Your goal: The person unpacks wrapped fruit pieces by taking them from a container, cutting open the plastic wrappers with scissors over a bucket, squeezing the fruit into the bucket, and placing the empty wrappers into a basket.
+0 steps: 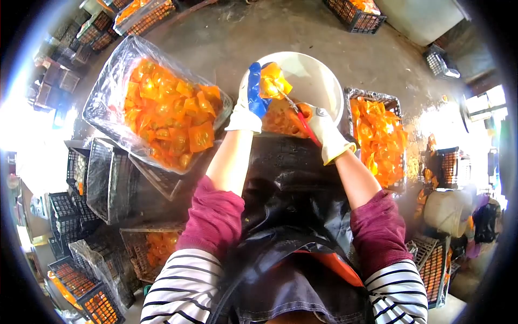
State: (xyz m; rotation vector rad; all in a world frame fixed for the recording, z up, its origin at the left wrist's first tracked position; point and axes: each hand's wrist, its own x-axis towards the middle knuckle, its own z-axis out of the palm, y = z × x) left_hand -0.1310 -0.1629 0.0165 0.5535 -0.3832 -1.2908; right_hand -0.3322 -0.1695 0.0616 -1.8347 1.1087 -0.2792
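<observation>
My left hand [251,102], in a white glove with blue palm and fingers, grips a shiny orange plastic packet [274,81] above a large white tub [330,73]. My right hand [326,129], in a pale glove with a yellow cuff, is closed on red-handled scissors [308,128]. Their metal blades reach up and left to the packet and touch or overlap its lower side. Orange pieces [281,119] lie in the tub below my hands. What exactly is inside the packet cannot be made out.
A plastic-lined crate [102,110] heaped with orange packets [170,116] stands left of the tub. Another black crate [400,105] of orange plastic sits close on the right. Stacked black crates [110,181] crowd the lower left; a pale barrel [448,212] stands far right.
</observation>
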